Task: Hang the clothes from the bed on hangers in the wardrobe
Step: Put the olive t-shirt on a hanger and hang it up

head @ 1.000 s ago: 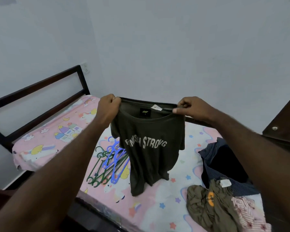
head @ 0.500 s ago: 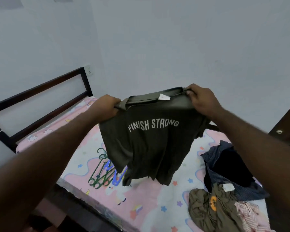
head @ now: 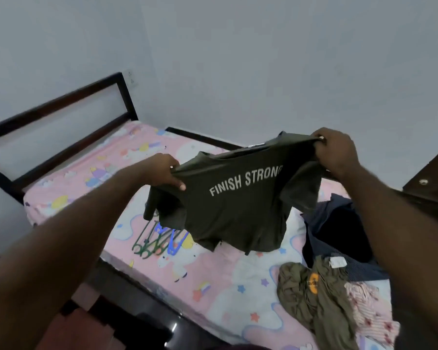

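A dark olive T-shirt (head: 238, 213) printed FINISH STRONG hangs spread out above the bed (head: 213, 286). My left hand (head: 162, 173) pinches its left shoulder and my right hand (head: 336, 152) grips its right shoulder, higher up. Green and blue plastic hangers (head: 159, 241) lie in a bundle on the pink sheet, partly hidden behind the shirt's hem. More clothes lie at the right: a dark navy garment (head: 339, 231), an olive garment with an orange patch (head: 314, 296), and a pink striped one (head: 369, 317).
The bed has a dark wooden headboard (head: 61, 117) at the left and stands against pale walls. A dark wooden wardrobe edge with a knob (head: 430, 183) shows at the far right. A wall socket (head: 131, 78) sits above the headboard corner.
The shirt has been spread wider and tilted flatter. My left hand dropped lower and my right hand moved further right. The view shifted so more of the bed shows.
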Available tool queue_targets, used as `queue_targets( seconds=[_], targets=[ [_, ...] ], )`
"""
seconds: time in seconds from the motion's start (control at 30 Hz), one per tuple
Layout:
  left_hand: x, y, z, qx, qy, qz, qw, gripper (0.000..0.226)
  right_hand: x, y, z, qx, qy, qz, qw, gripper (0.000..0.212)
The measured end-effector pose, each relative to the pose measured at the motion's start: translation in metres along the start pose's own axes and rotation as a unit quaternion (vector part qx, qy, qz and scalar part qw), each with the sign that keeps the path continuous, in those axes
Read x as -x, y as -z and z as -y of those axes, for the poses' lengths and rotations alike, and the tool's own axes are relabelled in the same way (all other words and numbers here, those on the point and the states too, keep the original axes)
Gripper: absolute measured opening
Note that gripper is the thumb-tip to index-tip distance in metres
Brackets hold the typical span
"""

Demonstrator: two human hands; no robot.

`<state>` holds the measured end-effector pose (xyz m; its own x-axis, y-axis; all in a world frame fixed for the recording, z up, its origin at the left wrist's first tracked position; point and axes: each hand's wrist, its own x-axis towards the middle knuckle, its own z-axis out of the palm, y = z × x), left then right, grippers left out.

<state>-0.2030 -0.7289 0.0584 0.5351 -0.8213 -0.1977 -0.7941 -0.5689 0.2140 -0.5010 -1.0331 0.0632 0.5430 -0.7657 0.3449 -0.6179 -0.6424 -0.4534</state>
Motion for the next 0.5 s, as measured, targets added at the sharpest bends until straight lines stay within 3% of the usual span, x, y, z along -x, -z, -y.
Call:
queue_targets(
  seconds=[0.07, 0.13, 0.2, 0.27, 0.33, 0.4, 0.43, 0.47, 0.5],
  targets=[
    [0.003, -0.042, -0.003, -0.053, 0.004, 0.011, 0.999, 0.021, 0.04, -0.028, -0.028, 0.031, -0.024, 0.013, 0.999, 0.024],
    [0.019, -0.106, -0.002, -0.017, 0.042, 0.022, 0.999, 0.016, 0.098, -0.065, -0.069, 0.1, -0.052, 0.189, 0.975, 0.021],
    [0.048, -0.179, 0.0, 0.086, 0.11, 0.058, 0.989, 0.022, 0.161, -0.104, -0.119, 0.104, -0.115, 0.318, 0.935, 0.022],
    [0.085, -0.243, -0.015, 0.272, 0.221, 0.106, 0.931, 0.019, 0.216, -0.133, -0.165, 0.037, -0.233, 0.383, 0.893, 0.036],
    [0.116, -0.287, -0.041, 0.449, 0.322, 0.097, 0.828, 0.022, 0.265, -0.146, -0.179, -0.122, -0.374, 0.375, 0.839, 0.032],
    [0.13, -0.319, -0.063, 0.55, 0.403, 0.045, 0.73, 0.025, 0.291, -0.148, -0.173, -0.227, -0.516, 0.317, 0.763, 0.03],
    [0.133, -0.333, -0.065, 0.57, 0.421, 0.029, 0.705, 0.025, 0.297, -0.148, -0.169, -0.254, -0.539, 0.296, 0.747, 0.033],
    [0.133, -0.343, -0.067, 0.564, 0.421, 0.015, 0.71, 0.024, 0.298, -0.147, -0.165, -0.264, -0.546, 0.289, 0.741, 0.032],
    [0.131, -0.35, -0.064, 0.517, 0.393, -0.008, 0.76, 0.02, 0.294, -0.151, -0.166, -0.287, -0.548, 0.284, 0.732, 0.03]
  ],
)
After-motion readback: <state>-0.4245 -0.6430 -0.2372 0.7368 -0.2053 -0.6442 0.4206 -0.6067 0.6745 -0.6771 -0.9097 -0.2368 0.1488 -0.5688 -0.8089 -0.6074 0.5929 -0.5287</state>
